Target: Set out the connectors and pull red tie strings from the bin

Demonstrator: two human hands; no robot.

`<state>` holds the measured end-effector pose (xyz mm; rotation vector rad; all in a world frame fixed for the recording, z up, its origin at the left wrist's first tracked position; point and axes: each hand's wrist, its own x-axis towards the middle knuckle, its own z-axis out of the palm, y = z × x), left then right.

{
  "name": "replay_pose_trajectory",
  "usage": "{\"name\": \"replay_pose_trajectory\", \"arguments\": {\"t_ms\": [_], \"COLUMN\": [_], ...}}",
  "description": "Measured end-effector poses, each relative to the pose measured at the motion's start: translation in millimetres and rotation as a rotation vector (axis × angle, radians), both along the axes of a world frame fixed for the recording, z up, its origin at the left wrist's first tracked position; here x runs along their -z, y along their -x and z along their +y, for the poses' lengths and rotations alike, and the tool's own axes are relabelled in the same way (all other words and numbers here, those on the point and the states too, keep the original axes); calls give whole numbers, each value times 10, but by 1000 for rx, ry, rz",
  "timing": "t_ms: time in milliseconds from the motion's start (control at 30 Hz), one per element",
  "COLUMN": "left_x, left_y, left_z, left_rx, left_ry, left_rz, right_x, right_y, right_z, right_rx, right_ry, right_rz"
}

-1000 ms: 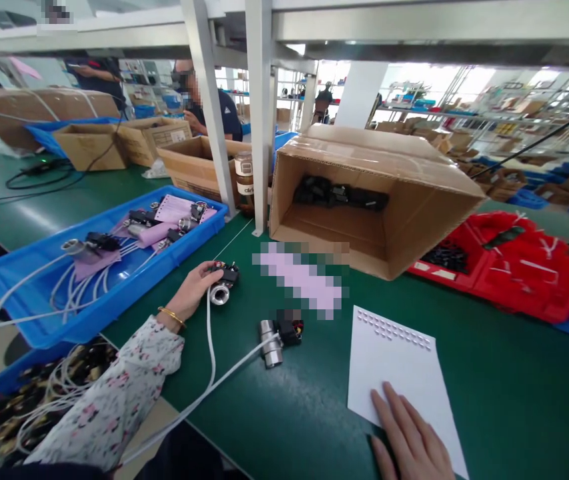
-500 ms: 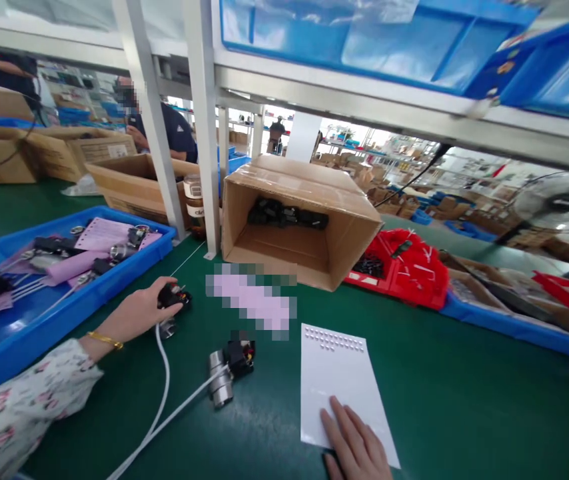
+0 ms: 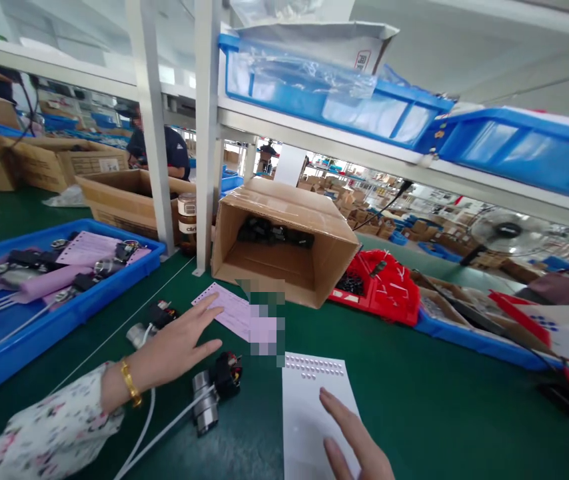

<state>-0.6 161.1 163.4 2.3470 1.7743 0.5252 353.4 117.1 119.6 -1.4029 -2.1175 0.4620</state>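
Observation:
My left hand [image 3: 177,347] hovers open over the green bench, fingers spread, fingertips close to a pink paper slip [image 3: 232,313]. Behind it lies a metal valve part with a black and red connector [image 3: 150,323] on a white cable [image 3: 144,427]. A second such valve part [image 3: 214,390] lies just right of the hand. My right hand [image 3: 357,440] rests with its fingers apart on a white sticker sheet [image 3: 309,413] that carries rows of small dots along its top.
A blue tray [image 3: 39,313] of cabled parts and pink slips stands at the left. A cardboard box [image 3: 284,240] lies on its side behind, a red bin [image 3: 389,293] beside it. A person sits beyond the shelf posts [image 3: 204,133]. Blue bins fill the shelf above.
My left hand has let go of the far valve part and moved right toward the pink slip, fingers opening. The view has tilted upward. My right hand stays on the white sheet.

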Motion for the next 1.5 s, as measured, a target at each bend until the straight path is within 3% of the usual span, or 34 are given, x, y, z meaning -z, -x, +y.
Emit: {"name": "replay_pose_trajectory", "arguments": {"t_ms": [67, 100, 167, 233, 300, 333, 433, 500, 600, 667, 867, 933, 1267, 1500], "left_x": [0, 17, 82, 172, 272, 325, 491, 584, 652, 661, 723, 759, 840, 845], "left_y": [-105, -173, -333, -495, -619, -659, -707, -709, -709, -712, -767, -789, -745, -743], "left_z": [292, 476, 887, 1296, 1646, 1786, 2056, 2132, 2155, 2135, 2039, 2021, 2005, 1997], "left_rx": [68, 83, 14, -52, -59, -43, 9, -5, -61, -77, -81, -89, -67, -63], "left_ry": [-14, -24, -16, -1, 21, 23, -3, -27, -68, -104, -212, -228, -290, -292], "left_rz": [113, 179, 250, 257, 252, 242, 191, 150, 97, 76, 42, 37, 58, 58], "right_x": [-381, -568, -901, -1171, -1393, -1489, -1706, -1796, -1865, -1853, -1524, -1470, -1699, -1693], "right_y": [219, 376, 743, 1109, 1400, 1509, 1713, 1797, 1886, 1909, 1843, 1831, 1878, 1820], "right_z": [180, 312, 676, 1146, 1645, 1877, 2420, 2633, 2724, 2622, 1858, 1751, 2575, 2511], "right_rx": [-12, -30, -161, -269, -217, -181, -157, -82, 9, -5, -144, -166, -43, -70], "right_ry": [165, 168, 223, 397, 621, 653, 635, 609, 549, 497, 331, 311, 468, 524], "right_rz": [187, 300, 510, 762, 983, 1088, 1305, 1331, 1321, 1353, 1430, 1406, 1392, 1370]}}
